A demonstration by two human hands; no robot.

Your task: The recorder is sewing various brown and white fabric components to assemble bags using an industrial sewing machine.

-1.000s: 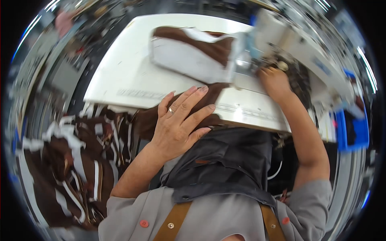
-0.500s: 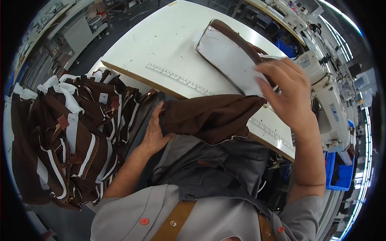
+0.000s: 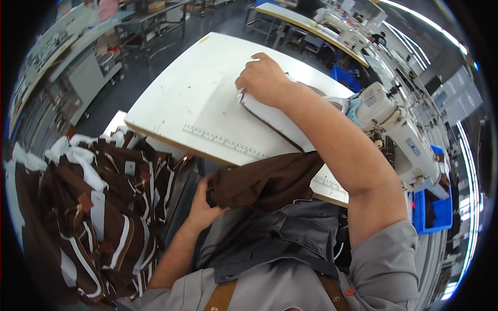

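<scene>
My right hand (image 3: 262, 78) reaches over the white table (image 3: 176, 83), its curved fingers on the far end of a white, brown-edged fabric piece (image 3: 272, 124), which my forearm partly hides. My left hand (image 3: 205, 202) grips the left end of a brown cloth (image 3: 264, 181) at the table's front edge; some of its fingertips are hidden behind the cloth. The cloth hangs over that edge, above my dark apron (image 3: 275, 233). A white sewing machine (image 3: 399, 140) stands just right of the pieces.
A pile of brown and white bags with zips (image 3: 88, 217) lies at my left. Blue bins are at the right (image 3: 433, 220) and beyond the table (image 3: 345, 78). Other benches (image 3: 282, 15) with machines and a person in pink (image 3: 108, 8) are in the background.
My right hand has moved from the machine side to the far left end of the white piece. My left hand has shifted from atop the brown cloth to its left end.
</scene>
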